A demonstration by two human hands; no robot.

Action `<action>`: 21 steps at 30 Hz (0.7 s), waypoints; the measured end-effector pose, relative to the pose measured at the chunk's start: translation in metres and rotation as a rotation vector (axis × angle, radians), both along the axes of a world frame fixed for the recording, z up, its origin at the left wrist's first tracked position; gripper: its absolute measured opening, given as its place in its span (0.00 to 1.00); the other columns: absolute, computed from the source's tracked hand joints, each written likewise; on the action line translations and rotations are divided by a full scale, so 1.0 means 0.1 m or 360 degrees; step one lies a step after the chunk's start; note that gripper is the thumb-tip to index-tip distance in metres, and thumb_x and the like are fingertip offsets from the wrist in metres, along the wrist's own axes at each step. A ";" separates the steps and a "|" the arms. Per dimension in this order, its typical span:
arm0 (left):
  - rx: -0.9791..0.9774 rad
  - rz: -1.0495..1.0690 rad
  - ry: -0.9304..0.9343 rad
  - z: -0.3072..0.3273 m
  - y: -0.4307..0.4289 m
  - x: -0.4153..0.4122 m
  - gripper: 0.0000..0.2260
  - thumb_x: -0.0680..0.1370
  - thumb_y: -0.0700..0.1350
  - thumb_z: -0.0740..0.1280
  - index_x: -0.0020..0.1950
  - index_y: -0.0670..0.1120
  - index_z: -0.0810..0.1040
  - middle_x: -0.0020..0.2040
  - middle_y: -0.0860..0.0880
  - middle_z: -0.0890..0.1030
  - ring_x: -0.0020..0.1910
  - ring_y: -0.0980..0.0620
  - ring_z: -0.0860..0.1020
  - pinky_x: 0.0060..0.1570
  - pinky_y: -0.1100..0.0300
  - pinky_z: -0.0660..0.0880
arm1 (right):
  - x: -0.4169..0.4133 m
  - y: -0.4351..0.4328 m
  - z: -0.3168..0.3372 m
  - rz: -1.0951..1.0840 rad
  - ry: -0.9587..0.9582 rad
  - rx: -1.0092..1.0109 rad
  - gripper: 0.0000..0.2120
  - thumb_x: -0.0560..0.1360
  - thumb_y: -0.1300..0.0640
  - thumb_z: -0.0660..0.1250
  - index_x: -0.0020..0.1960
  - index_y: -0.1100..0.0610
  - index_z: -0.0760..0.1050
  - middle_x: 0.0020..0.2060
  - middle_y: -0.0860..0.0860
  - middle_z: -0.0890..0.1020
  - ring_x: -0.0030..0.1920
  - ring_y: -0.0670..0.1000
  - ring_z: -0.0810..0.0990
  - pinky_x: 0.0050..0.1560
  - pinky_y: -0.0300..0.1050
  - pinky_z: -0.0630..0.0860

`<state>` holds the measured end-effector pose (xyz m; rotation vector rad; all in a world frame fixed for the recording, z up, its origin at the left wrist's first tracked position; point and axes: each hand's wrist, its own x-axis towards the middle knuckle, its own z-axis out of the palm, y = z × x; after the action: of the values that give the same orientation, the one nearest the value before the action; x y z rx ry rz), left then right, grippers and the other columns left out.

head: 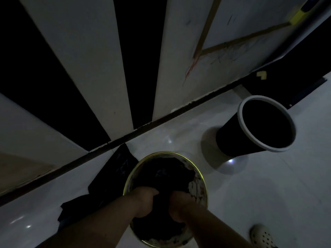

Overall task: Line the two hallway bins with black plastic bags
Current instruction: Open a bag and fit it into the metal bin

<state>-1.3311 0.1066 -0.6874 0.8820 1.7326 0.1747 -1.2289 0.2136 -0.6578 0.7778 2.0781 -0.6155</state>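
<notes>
Dimly lit head view, looking down at a glossy pale tiled floor (286,185). Lower centre of frame: a round metal bin (201,183) with a yellowish rim and a stained, flaking inner wall, standing upright. Both bare forearms enter from the bottom edge and reach into its mouth. Left hand (144,203) is curled closed around a bunch of the black plastic bag (166,174) at the near-left inside of the bin; right hand (180,206) is likewise clenched on the same bag, just beside the left, the two fists nearly touching. Bag fills most of the bin interior as a crumpled dark mass; its edge is not over the rim. Left of the bin, on the floor: a second black plastic bag (111,179), flat and creased, running from the wall base toward the lower left. Right of centre, well apart from the first bin: a black tapered bin with a white rim (258,129), upright, interior too dark to tell whether lined. Upper frame: wall (86,56) in black and white vertical stripes. Bottom right corner: a pale perforated clog (262,237).
</notes>
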 end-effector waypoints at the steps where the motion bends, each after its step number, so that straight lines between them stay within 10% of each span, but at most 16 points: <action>1: 0.0067 -0.0037 0.0052 0.06 -0.01 -0.02 0.20 0.78 0.43 0.60 0.71 0.50 0.70 0.73 0.48 0.70 0.71 0.47 0.67 0.73 0.56 0.61 | 0.01 0.01 0.06 -0.0020 0.0054 0.0013 0.20 0.80 0.58 0.54 0.71 0.61 0.64 0.69 0.60 0.71 0.69 0.58 0.69 0.67 0.46 0.64; 6: 0.0382 0.0266 0.0429 0.50 -0.11 -0.13 0.19 0.76 0.43 0.61 0.67 0.53 0.73 0.65 0.50 0.78 0.64 0.51 0.75 0.64 0.61 0.70 | 0.28 0.11 0.41 -0.0405 0.0425 0.0307 0.14 0.77 0.57 0.56 0.55 0.59 0.78 0.55 0.59 0.80 0.57 0.59 0.78 0.55 0.46 0.73; 12: 0.0407 0.0713 0.0518 0.89 -0.26 -0.27 0.21 0.77 0.38 0.59 0.68 0.52 0.71 0.63 0.47 0.79 0.61 0.49 0.77 0.62 0.56 0.73 | 0.51 0.20 0.83 -0.0452 0.1111 0.0623 0.17 0.75 0.59 0.65 0.63 0.58 0.74 0.49 0.53 0.85 0.46 0.53 0.84 0.45 0.42 0.78; 16: 0.0365 0.0777 0.0618 0.90 -0.32 -0.36 0.19 0.77 0.38 0.55 0.67 0.48 0.71 0.63 0.44 0.77 0.61 0.45 0.76 0.62 0.54 0.72 | 0.62 0.35 0.84 -0.0613 0.0855 0.0416 0.27 0.75 0.47 0.63 0.73 0.48 0.62 0.65 0.51 0.74 0.62 0.55 0.75 0.59 0.47 0.74; 21: 0.0192 0.0958 0.0618 0.75 -0.28 -0.45 0.12 0.76 0.40 0.59 0.58 0.47 0.71 0.58 0.41 0.77 0.48 0.46 0.77 0.44 0.59 0.71 | 0.66 0.50 0.70 -0.0469 0.0862 0.0592 0.24 0.73 0.50 0.66 0.68 0.49 0.70 0.59 0.57 0.77 0.58 0.58 0.76 0.57 0.48 0.75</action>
<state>-1.3761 0.0790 -0.6127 0.4703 2.3406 0.5375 -1.1629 0.2635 -0.5877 1.2534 2.6436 -0.6582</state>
